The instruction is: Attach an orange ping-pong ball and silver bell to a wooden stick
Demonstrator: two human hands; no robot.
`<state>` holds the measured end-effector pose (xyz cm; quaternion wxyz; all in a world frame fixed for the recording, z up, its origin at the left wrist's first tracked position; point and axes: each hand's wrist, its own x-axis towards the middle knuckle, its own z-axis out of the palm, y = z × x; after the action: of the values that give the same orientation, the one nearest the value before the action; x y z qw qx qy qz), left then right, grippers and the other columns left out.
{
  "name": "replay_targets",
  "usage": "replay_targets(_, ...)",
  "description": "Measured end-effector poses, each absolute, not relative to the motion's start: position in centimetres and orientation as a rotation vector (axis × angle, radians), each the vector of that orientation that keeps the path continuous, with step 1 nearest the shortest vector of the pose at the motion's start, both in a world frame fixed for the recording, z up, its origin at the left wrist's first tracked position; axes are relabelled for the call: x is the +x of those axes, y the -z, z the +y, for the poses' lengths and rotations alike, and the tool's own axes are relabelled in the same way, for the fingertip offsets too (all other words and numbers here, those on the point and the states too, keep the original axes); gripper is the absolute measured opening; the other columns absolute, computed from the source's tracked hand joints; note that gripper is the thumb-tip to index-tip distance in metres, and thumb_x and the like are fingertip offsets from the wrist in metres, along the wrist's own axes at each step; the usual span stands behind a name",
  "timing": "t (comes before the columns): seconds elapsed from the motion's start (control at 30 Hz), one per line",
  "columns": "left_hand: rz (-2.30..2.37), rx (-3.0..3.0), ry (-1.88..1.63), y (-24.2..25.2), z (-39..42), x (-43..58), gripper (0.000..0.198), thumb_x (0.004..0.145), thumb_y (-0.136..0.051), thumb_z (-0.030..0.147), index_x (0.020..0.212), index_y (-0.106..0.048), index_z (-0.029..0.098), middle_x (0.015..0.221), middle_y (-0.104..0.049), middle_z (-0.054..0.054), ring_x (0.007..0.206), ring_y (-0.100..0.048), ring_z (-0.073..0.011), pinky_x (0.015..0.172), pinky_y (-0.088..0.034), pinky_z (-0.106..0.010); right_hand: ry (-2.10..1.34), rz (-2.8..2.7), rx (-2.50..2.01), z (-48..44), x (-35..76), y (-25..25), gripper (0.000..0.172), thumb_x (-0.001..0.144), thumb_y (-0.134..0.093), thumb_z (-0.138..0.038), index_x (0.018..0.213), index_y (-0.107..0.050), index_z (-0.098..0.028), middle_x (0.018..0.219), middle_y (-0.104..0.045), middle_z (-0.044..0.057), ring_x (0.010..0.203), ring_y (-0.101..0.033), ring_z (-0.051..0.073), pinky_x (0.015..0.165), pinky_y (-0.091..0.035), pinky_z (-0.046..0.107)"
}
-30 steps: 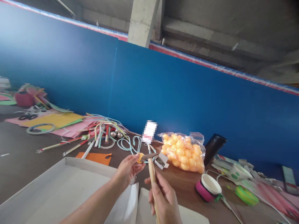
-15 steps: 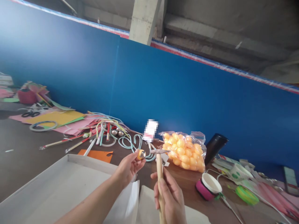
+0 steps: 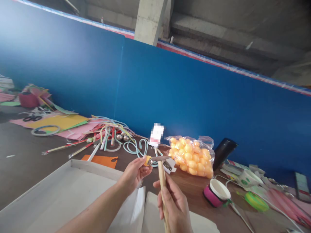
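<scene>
My left hand (image 3: 133,174) pinches a small orange ball (image 3: 146,160) with a shiny metal piece on its right side, held up above the table. My right hand (image 3: 173,204) is wrapped round the wooden handle of a small hammer (image 3: 161,174). The hammer's metal head lies level and its left tip touches the metal piece on the ball. Just behind the hammer head lies a small open white box (image 3: 168,165) of metal bits.
A clear bag of orange balls (image 3: 191,157) lies right of the hands. A white tray (image 3: 60,194) sits at lower left, white sheets below the hands. Coloured paper, sticks and tubing (image 3: 107,137) lie left along the blue wall. A pink-and-white tape roll (image 3: 216,194) and black cup (image 3: 223,152) stand right.
The hammer head swung away to the right of the ball half a second ago, then came back left against it. The left hand has barely moved.
</scene>
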<state>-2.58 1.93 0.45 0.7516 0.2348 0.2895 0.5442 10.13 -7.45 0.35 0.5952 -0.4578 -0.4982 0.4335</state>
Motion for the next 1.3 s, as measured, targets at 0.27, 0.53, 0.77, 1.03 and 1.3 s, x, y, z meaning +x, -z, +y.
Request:
replay_targets(0.27, 0.637, 0.516, -1.194, -0.47, 2.02, -2.55, 0.013, 0.077, -0.06, 0.023, 0.078, -0.057, 0.011, 0.065, -0.063, -0.006, 0.059, -0.064, -0.0129, 0.058, -0.053, -0.021, -1.006, -1.147, -1.052, -7.41, 10.04, -0.31, 0.047, 0.082, -0.055, -0.041, 0.123, -0.05, -0.018, 0.09, -0.061, 0.01, 0.042, -0.042, 0.007, 0.029, -0.032, 0.016)
replay_targets(0.53, 0.58, 0.534, -1.195, -0.03, 2.21, -2.85, 0.016, 0.079, -0.058, 0.025, 0.083, -0.06, 0.01, 0.068, -0.064, -0.007, 0.061, -0.063, -0.0122, 0.061, -0.054, -0.022, -1.024, -1.108, -1.042, -7.2, 10.6, -0.11, 0.044, 0.082, -0.057, -0.04, 0.121, -0.051, -0.021, 0.09, -0.061, 0.009, 0.04, -0.041, 0.006, 0.028, -0.032, 0.016)
replay_targets(0.77, 0.58, 0.5, -1.163, -0.13, 2.3, -3.03, 0.016, 0.079, -0.057, 0.024, 0.085, -0.06, 0.01, 0.07, -0.064, -0.007, 0.064, -0.064, -0.0138, 0.063, -0.054, -0.024, -1.05, -1.03, -0.991, -7.57, 10.94, -0.64, 0.043, 0.079, -0.06, -0.04, 0.116, -0.056, -0.02, 0.084, -0.062, 0.008, 0.038, -0.042, 0.006, 0.029, -0.034, 0.016)
replay_targets(1.03, 0.597, 0.531, -1.174, 0.04, 2.28, -3.05, 0.015, 0.078, -0.059, 0.022, 0.087, -0.059, 0.01, 0.072, -0.064, -0.007, 0.064, -0.064, -0.013, 0.064, -0.054, -0.022, -1.014, -1.143, -1.101, -7.44, 10.4, 0.02, 0.049, 0.078, -0.06, -0.043, 0.122, -0.053, -0.022, 0.087, -0.062, 0.01, 0.042, -0.045, 0.007, 0.028, -0.033, 0.014)
replay_targets(1.3, 0.645, 0.53, -1.18, 0.09, 2.17, -2.85, 0.016, 0.076, -0.061, 0.023, 0.084, -0.06, 0.01, 0.071, -0.063, -0.006, 0.063, -0.064, -0.012, 0.063, -0.054, -0.021, -0.999, -1.156, -1.105, -7.49, 10.33, -0.24, 0.052, 0.078, -0.058, -0.043, 0.124, -0.051, -0.019, 0.087, -0.061, 0.011, 0.044, -0.045, 0.009, 0.029, -0.033, 0.015)
